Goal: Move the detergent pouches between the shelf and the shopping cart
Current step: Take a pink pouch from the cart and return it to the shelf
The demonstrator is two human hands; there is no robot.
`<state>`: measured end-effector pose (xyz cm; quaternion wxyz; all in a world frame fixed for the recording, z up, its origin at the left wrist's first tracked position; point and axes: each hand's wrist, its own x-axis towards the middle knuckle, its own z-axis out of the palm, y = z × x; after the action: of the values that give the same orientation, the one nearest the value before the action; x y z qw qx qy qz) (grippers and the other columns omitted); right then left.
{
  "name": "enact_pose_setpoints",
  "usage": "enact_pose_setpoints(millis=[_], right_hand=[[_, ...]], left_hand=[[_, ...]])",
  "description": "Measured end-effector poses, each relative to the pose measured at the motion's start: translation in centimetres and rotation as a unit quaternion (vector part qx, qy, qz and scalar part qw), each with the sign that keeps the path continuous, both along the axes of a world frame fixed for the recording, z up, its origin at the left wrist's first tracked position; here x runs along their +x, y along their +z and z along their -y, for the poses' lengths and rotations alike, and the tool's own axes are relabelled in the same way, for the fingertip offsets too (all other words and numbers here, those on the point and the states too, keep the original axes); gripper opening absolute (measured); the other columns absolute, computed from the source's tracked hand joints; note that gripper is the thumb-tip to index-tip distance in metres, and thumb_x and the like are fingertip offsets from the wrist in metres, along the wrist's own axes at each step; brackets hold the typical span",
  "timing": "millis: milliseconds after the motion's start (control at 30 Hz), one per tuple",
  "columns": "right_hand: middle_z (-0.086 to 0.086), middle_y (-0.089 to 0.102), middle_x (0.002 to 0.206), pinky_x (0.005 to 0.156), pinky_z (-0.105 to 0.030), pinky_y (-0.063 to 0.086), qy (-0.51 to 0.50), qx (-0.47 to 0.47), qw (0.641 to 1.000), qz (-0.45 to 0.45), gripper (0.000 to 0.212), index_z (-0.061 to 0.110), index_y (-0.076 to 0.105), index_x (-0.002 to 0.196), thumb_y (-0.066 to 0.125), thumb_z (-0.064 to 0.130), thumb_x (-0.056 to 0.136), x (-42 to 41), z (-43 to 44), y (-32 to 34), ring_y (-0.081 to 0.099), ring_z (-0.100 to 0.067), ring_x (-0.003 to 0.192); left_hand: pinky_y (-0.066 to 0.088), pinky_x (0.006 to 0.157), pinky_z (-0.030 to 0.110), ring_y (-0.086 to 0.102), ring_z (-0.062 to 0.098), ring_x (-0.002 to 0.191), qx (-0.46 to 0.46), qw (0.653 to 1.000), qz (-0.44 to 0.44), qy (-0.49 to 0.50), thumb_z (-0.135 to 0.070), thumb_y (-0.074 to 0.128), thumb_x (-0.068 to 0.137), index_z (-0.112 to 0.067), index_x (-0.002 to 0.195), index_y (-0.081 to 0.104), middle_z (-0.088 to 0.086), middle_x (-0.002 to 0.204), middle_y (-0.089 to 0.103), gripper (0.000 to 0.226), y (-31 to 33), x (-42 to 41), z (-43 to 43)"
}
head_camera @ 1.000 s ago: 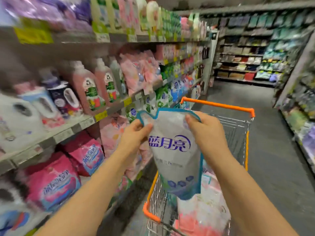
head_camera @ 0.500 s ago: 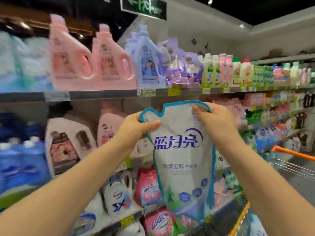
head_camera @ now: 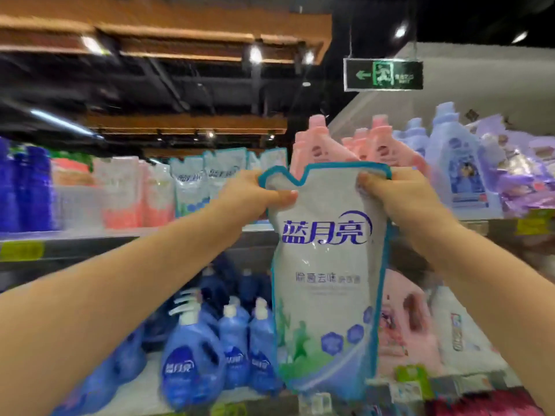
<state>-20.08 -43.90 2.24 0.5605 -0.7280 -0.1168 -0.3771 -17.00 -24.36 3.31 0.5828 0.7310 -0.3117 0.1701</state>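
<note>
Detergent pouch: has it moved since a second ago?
Yes. The pouch rose: its top, earlier below the top shelf edge, now overlaps the pink bottles on it.

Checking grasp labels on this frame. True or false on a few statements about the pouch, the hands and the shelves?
1. The left hand and the right hand each grip a top corner of the held pouch. True.
2. The held pouch hangs upside down. False: its print reads upright and the notched spout end is on top.
3. Matching pouches stand on the upper shelf, left of the pink bottles. True.
4. The shopping cart shows below the held pouch. False: no cart is in view; blue bottles stand there.
</note>
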Motion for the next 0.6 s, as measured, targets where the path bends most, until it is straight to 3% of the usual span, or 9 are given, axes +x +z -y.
enact_pose_setpoints(millis=[133,233,300,400,500,600], right_hand=[[0.0,0.064,0.079,0.063,-0.023,0.051,0.002,-0.056,0.998,0.039,0.018,0.017,0.06,0.075,0.055,0.02,0.092,5.4,-5.6,5.7,0.059,-0.01,0.063],[0.003,0.061,0.078,0.047,-0.01,0.047,-0.006,-0.088,0.993,0.074,0.012,0.016,0.061,0.089,0.055,0.026,0.093,9.0,-9.3,10.0,0.055,-0.005,0.059],[0.001,0.063,0.088,0.058,-0.013,0.051,-0.001,-0.105,0.99,0.091,0.017,0.013,0.061,0.1,0.056,0.027,0.092,11.5,-11.6,12.4,0.059,-0.008,0.068],[-0.003,0.062,0.102,0.079,-0.029,0.052,0.01,-0.111,0.99,0.091,0.025,0.013,0.057,0.107,0.058,0.032,0.091,15.7,-14.5,15.4,0.062,-0.017,0.089],[-0.005,0.064,0.108,0.086,-0.034,0.053,0.048,-0.095,0.989,0.105,0.029,0.011,0.057,0.112,0.06,0.029,0.09,20.2,-17.0,17.5,0.063,-0.02,0.095],[-0.007,0.065,0.106,0.083,-0.035,0.055,0.067,-0.088,0.99,0.09,0.028,0.01,0.058,0.111,0.06,0.028,0.09,24.2,-19.6,18.8,0.065,-0.021,0.093]], left_hand=[[0.053,0.053,0.013,0.064,0.002,0.06,0.003,0.997,0.035,0.072,-0.009,0.068,0.081,-0.017,0.086,0.062,-0.007,0.073,0.067,0.011,4.7,3.1,-6.0],[0.056,0.061,0.018,0.065,0.005,0.065,-0.023,0.992,0.061,0.104,-0.011,0.067,0.081,-0.018,0.088,0.061,-0.004,0.081,0.067,0.012,7.8,5.7,-9.6],[0.057,0.066,0.021,0.066,0.005,0.069,-0.066,0.988,0.064,0.122,-0.009,0.067,0.081,-0.019,0.086,0.059,-0.004,0.082,0.067,0.014,9.4,7.6,-11.4],[0.056,0.075,0.027,0.067,0.009,0.082,-0.1,0.979,0.059,0.17,-0.012,0.068,0.08,-0.02,0.095,0.055,-0.002,0.093,0.067,0.021,12.0,10.8,-13.5],[0.055,0.079,0.03,0.067,0.014,0.091,-0.105,0.972,0.074,0.195,-0.013,0.069,0.08,-0.019,0.097,0.055,0.001,0.1,0.067,0.023,14.4,14.2,-15.9],[0.055,0.079,0.032,0.067,0.016,0.091,-0.116,0.968,0.069,0.213,-0.012,0.069,0.079,-0.016,0.104,0.057,0.003,0.103,0.068,0.029,15.8,17.7,-18.1]])
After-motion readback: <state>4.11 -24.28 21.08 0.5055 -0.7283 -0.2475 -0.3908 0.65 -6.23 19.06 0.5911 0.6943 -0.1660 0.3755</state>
